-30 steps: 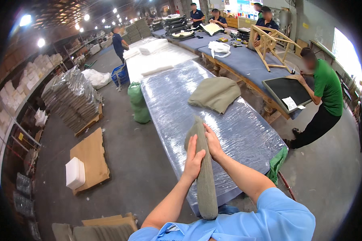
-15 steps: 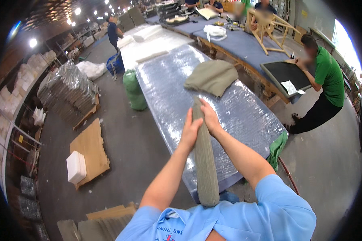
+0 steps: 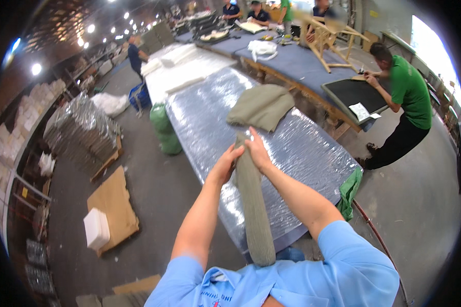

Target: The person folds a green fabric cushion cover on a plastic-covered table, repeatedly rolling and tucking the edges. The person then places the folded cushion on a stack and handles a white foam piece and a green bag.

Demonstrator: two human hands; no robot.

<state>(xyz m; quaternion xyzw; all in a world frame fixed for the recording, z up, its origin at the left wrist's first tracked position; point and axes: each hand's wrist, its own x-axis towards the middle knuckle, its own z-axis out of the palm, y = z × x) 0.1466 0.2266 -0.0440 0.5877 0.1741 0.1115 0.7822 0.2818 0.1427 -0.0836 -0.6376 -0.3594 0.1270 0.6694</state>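
Note:
A long olive-grey fabric cushion (image 3: 256, 217) stands on edge before me, its near end against my body and its far end over the table. On the left side of that far end, my left hand (image 3: 225, 163) grips the fabric with the thumb on top. My right hand (image 3: 258, 152) holds the opposite side, fingers pointing away from me. The cover looks creased near my hands. Just beyond them, a loose olive-grey fabric piece (image 3: 261, 107) lies on the plastic-wrapped table (image 3: 210, 110).
At the right, a person in green (image 3: 412, 92) works on a dark framed panel (image 3: 353, 92). A wooden chair frame (image 3: 330, 43) stands on the farther blue table. Left are a green sack (image 3: 165, 130), cardboard (image 3: 115, 204) and a wrapped stack (image 3: 82, 130). A red hose (image 3: 376, 230) runs along the right floor.
My left hand has shifted outward and now pinches the cushion's left edge. The far end of the cushion looks more bent and creased. The whole view has shifted slightly.

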